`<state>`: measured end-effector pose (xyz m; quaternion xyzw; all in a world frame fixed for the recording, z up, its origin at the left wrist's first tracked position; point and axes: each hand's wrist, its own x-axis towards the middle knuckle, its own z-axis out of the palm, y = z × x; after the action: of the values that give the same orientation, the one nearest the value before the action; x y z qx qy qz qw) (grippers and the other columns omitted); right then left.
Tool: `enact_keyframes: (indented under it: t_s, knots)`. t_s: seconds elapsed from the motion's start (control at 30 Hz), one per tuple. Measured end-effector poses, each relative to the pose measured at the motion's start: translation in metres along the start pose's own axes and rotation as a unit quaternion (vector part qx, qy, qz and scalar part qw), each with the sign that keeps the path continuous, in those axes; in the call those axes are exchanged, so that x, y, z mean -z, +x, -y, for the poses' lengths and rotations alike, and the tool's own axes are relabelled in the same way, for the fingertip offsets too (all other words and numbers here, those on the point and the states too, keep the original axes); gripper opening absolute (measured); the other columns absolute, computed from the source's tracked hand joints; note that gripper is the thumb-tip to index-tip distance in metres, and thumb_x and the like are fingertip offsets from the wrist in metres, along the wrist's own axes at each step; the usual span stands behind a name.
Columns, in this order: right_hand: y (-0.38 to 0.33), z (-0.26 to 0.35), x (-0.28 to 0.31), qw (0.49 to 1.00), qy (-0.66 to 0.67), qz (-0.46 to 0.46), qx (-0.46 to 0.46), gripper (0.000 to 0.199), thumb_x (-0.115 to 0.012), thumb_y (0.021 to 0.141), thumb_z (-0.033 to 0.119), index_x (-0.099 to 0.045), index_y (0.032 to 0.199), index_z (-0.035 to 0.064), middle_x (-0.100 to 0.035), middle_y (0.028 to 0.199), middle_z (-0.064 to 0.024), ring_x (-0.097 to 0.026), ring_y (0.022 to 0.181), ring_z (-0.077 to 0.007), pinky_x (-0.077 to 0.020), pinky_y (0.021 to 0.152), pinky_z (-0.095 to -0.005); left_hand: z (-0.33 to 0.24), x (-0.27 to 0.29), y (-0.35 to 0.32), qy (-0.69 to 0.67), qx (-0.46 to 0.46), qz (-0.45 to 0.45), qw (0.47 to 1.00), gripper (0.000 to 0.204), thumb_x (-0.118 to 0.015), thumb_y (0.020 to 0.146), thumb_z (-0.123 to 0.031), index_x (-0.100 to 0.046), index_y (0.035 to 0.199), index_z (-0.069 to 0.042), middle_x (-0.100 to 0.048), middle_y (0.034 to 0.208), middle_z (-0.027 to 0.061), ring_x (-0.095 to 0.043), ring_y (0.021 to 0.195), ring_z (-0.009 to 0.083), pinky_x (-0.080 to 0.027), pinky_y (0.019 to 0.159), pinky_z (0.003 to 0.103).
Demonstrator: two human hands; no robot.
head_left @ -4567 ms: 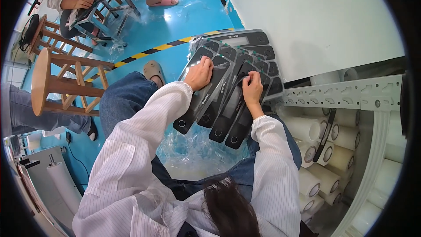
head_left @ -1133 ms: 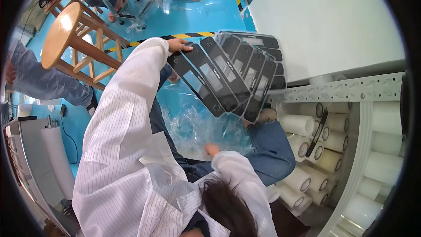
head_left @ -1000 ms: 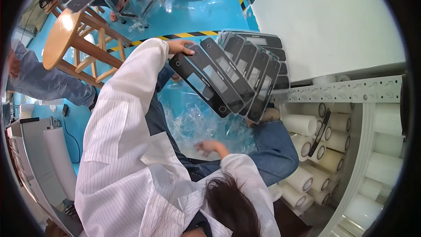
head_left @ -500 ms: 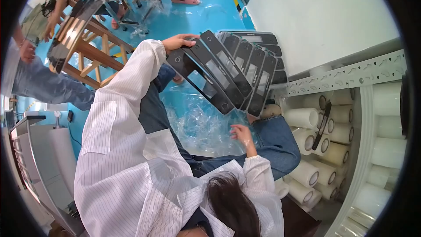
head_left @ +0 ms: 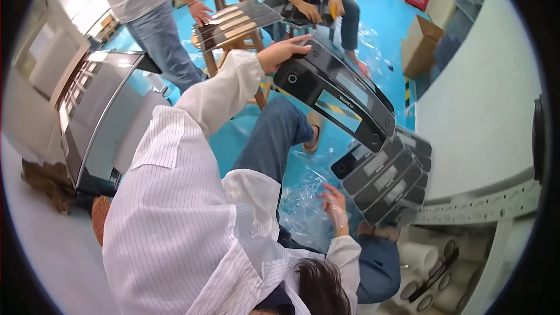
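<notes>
Two long black panels with rounded ends, round marks near the ends and pale rectangular windows are pinched at their upper left end by my left hand. They slope down to the right, one overlapping the other. Their lower ends hang over a fanned stack of similar panels by my right leg; whether they touch it I cannot tell. My right hand hovers left of that stack with its fingers apart and nothing in them. Crumpled clear film lies on the blue floor below.
Ahead, a wooden stool carries a row of panels, where a standing person's hand rests. Another person sits behind it. A cardboard box stands far right. A perforated white rail and pale rolls are at near right.
My left hand has raised two panels away from the fanned stack. The view has swung, bringing more of the room ahead into sight. My right hand stays open above the film.
</notes>
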<state>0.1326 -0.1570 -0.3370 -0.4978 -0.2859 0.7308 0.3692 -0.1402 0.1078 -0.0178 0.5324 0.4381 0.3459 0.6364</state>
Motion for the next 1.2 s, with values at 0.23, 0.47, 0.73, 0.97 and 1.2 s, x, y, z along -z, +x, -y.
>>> enact_keyframes:
  t_s: [0.23, 0.47, 0.73, 0.97, 1.2]
  knots:
    - [0.021, -0.16, 0.009, 0.7, -0.708, 0.005, -0.093, 0.03, -0.056, 0.084, 0.021, -0.067, 0.109, 0.0083, -0.065, 0.113, -0.0163, -0.063, 0.102, -0.036, -0.0503, 0.082, -0.0474, 0.032, 0.054, -0.061, -0.138, -0.076, -0.162, 0.974, 0.055, -0.058, 0.093, -0.019, -0.036, 0.144, -0.018, -0.06, 0.117, 0.0066, -0.064, 0.092, 0.0149, -0.054, 0.075, 0.028]
    - [0.046, -0.12, -0.039, 0.81, -0.583, 0.043, 0.055, 0.032, -0.055, 0.085, 0.018, -0.064, 0.115, 0.0099, -0.065, 0.107, -0.0209, -0.064, 0.096, -0.037, -0.0503, 0.085, -0.0425, 0.056, 0.108, -0.086, -0.168, -0.203, -0.303, 0.916, 0.056, -0.056, 0.095, -0.024, -0.032, 0.146, -0.021, -0.05, 0.132, 0.0082, -0.06, 0.104, 0.0178, -0.054, 0.081, 0.029]
    - [0.038, -0.117, 0.029, 0.85, -0.517, -0.068, 0.079, 0.028, -0.055, 0.087, 0.015, -0.066, 0.11, 0.005, -0.069, 0.092, -0.0201, -0.068, 0.082, -0.0324, -0.0532, 0.074, -0.0402, 0.042, 0.21, -0.028, -0.192, -0.321, -0.404, 0.835, 0.059, -0.057, 0.095, -0.024, -0.029, 0.146, -0.023, -0.056, 0.12, 0.0128, -0.064, 0.094, 0.0237, -0.055, 0.074, 0.037]
    - [0.06, -0.128, 0.022, 0.907, -0.416, -0.062, 0.039, 0.023, -0.053, 0.089, 0.006, -0.066, 0.107, -0.0016, -0.068, 0.085, -0.0131, -0.067, 0.061, -0.0216, -0.055, 0.058, -0.0331, 0.085, 0.335, 0.003, -0.118, -0.108, -0.565, 0.81, 0.045, -0.067, 0.089, -0.027, -0.053, 0.124, -0.004, -0.062, 0.109, 0.0096, -0.063, 0.093, 0.0224, -0.055, 0.074, 0.038]
    - [0.04, -0.157, 0.026, 0.875, -0.48, -0.057, 0.012, 0.023, -0.055, 0.089, 0.01, -0.067, 0.107, 0.0017, -0.069, 0.083, -0.0138, -0.068, 0.076, -0.0233, -0.0553, 0.064, -0.0337, 0.095, 0.225, -0.003, -0.31, -0.211, -0.42, 0.826, 0.031, -0.072, 0.083, -0.012, -0.06, 0.11, -0.002, -0.066, 0.1, 0.0068, -0.065, 0.086, 0.0201, -0.055, 0.072, 0.031]
